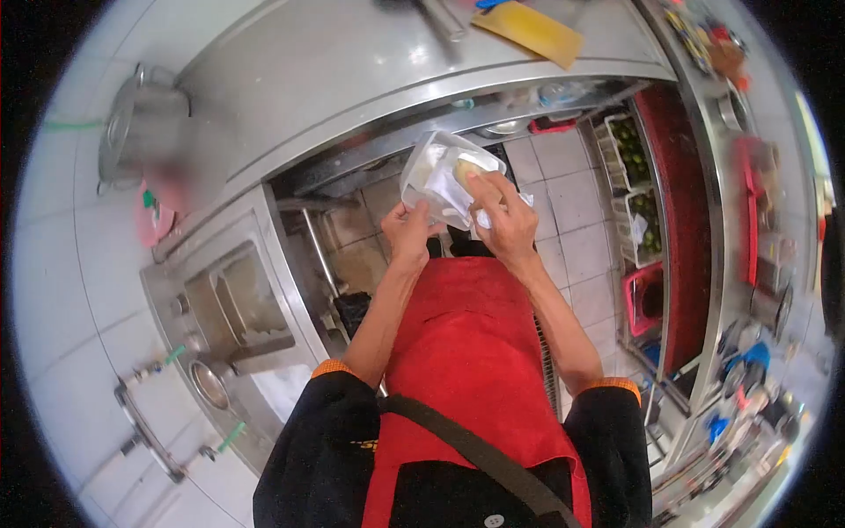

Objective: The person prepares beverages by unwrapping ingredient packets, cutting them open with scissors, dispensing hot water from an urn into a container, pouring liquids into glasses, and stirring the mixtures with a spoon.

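1. My left hand [408, 232] grips the box [421, 160] by its near left side; a firm hold there should stop it twisting.
2. My right hand [510, 218] is narrow around white cloth [447, 187], at the box's right side; I cannot tell how tightly.
3. The box hangs tilted, near side of the counter [334, 70]: best steadied with 2 hands, pressing lightly.

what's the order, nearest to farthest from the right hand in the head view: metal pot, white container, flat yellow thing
1. White container: right beside the right hand
2. Flat yellow thing: ahead, on the counter
3. Metal pot: far left
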`<state>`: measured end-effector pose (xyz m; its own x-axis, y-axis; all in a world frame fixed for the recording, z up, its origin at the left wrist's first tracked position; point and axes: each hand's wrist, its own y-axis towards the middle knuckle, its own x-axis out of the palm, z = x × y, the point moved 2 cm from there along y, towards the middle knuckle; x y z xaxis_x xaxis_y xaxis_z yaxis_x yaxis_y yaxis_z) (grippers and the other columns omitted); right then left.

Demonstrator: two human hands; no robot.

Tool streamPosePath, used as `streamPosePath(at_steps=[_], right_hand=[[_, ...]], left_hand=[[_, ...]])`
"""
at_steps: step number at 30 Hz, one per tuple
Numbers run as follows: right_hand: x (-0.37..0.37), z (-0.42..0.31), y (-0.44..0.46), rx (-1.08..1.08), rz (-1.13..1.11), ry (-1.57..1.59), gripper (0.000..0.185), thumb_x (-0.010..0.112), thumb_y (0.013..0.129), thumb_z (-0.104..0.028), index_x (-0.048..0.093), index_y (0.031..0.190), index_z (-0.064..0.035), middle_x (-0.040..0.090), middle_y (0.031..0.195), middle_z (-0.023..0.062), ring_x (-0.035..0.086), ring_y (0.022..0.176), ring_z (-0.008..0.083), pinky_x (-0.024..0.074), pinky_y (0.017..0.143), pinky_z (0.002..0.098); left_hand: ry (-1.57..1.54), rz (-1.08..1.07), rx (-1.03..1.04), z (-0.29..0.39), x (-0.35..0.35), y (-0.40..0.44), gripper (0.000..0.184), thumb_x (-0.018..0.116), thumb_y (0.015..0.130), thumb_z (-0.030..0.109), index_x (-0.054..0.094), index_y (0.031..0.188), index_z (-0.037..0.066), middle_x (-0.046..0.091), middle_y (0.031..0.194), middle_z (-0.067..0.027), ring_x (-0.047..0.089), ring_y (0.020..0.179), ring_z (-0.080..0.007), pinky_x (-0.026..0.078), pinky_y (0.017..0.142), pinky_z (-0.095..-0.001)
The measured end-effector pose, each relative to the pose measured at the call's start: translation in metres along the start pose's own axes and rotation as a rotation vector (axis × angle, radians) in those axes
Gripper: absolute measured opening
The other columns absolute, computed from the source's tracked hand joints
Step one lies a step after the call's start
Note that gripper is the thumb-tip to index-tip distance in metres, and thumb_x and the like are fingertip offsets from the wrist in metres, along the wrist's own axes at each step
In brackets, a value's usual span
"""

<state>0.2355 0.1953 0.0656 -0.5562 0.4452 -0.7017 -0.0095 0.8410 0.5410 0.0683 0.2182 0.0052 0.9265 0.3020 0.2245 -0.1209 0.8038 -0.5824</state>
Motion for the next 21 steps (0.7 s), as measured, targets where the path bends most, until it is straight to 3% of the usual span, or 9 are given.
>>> streamPosePath(at_steps=[4, 5, 10, 12, 13, 14, 16, 21], right_hand=[[-0.035, -0.026, -0.002, 0.147, -0.009, -0.074, 0.061, 0.075, 0.062, -0.004, 0.063, 0.121, -0.0159, 0.06, 0.109, 0.0066, 0.063, 0.073, 0.0221, 0.0513, 0.055, 0.031], [-0.045, -0.031, -0.002, 0.233, -0.042, -0.094, 0.058, 0.075, 0.061, -0.01, 0.063, 0.117, -0.0135, 0.062, 0.105, 0.008, 0.063, 0.074, 0.0246, 0.0515, 0.06, 0.0329], [-0.092, -0.027, 0.01, 0.225, 0.088, 0.049, 0.05, 0.074, 0.057, -0.016, 0.065, 0.106, -0.0078, 0.062, 0.096, 0.0105, 0.065, 0.081, 0.0305, 0.0532, 0.071, 0.0363], [-0.099, -0.011, 0.009, 0.385, 0.015, 0.217, 0.046, 0.074, 0.057, -0.014, 0.066, 0.101, -0.0053, 0.065, 0.093, 0.0119, 0.066, 0.085, 0.0294, 0.0522, 0.077, 0.0356], [-0.098, 0.0, 0.004, 0.491, -0.026, 0.309, 0.043, 0.074, 0.056, -0.013, 0.067, 0.098, -0.0032, 0.068, 0.094, 0.0115, 0.067, 0.088, 0.024, 0.0518, 0.08, 0.0333], [-0.1, 0.006, 0.001, 0.486, -0.038, 0.321, 0.043, 0.074, 0.056, -0.013, 0.067, 0.098, -0.0032, 0.068, 0.094, 0.0115, 0.067, 0.088, 0.024, 0.0518, 0.08, 0.0333], [-0.099, 0.02, -0.01, 0.686, -0.091, 0.486, 0.043, 0.074, 0.058, -0.013, 0.068, 0.099, -0.0023, 0.069, 0.095, 0.0099, 0.067, 0.088, 0.0196, 0.0513, 0.081, 0.0319], [-0.096, 0.031, -0.016, 0.732, -0.303, 0.493, 0.043, 0.075, 0.063, -0.019, 0.07, 0.103, -0.0036, 0.071, 0.089, 0.0103, 0.066, 0.085, 0.0183, 0.0508, 0.079, 0.0292]], left_hand=[[0.003, -0.087, -0.092, -0.004, 0.007, -0.014, 0.011, 0.062, 0.088, 0.006, 0.063, 0.093, -0.003, 0.064, 0.091, -0.0104, 0.065, 0.076, -0.0166, 0.062, 0.063, -0.0337], [0.013, -0.102, -0.114, -0.008, 0.006, -0.017, 0.011, 0.063, 0.088, 0.006, 0.063, 0.093, -0.003, 0.064, 0.09, -0.0103, 0.064, 0.075, -0.0164, 0.063, 0.063, -0.0342], [0.021, -0.134, -0.163, -0.033, 0.006, -0.031, 0.012, 0.061, 0.089, 0.009, 0.061, 0.097, 0.0, 0.061, 0.084, -0.0071, 0.062, 0.072, -0.0158, 0.063, 0.064, -0.0349], [0.014, -0.133, -0.155, -0.04, 0.006, -0.035, 0.012, 0.061, 0.089, 0.01, 0.06, 0.097, 0.0, 0.061, 0.084, -0.0061, 0.062, 0.073, -0.016, 0.063, 0.066, -0.036], [0.016, -0.11, -0.181, -0.043, 0.006, -0.038, 0.013, 0.061, 0.089, 0.01, 0.06, 0.098, 0.0, 0.061, 0.083, -0.0051, 0.063, 0.073, -0.0159, 0.063, 0.068, -0.0369], [0.019, -0.085, -0.208, -0.045, 0.006, -0.041, 0.014, 0.062, 0.089, 0.011, 0.06, 0.098, 0.0, 0.061, 0.082, -0.0041, 0.063, 0.074, -0.0159, 0.063, 0.069, -0.0377], [-0.005, -0.079, -0.194, -0.042, 0.008, -0.052, 0.014, 0.061, 0.09, 0.011, 0.06, 0.098, 0.001, 0.062, 0.083, -0.0036, 0.064, 0.075, -0.0158, 0.062, 0.071, -0.038], [-0.037, -0.139, -0.144, -0.05, 0.017, -0.065, 0.012, 0.062, 0.09, 0.012, 0.06, 0.094, 0.001, 0.063, 0.084, -0.0032, 0.064, 0.076, -0.0156, 0.062, 0.072, -0.038]])
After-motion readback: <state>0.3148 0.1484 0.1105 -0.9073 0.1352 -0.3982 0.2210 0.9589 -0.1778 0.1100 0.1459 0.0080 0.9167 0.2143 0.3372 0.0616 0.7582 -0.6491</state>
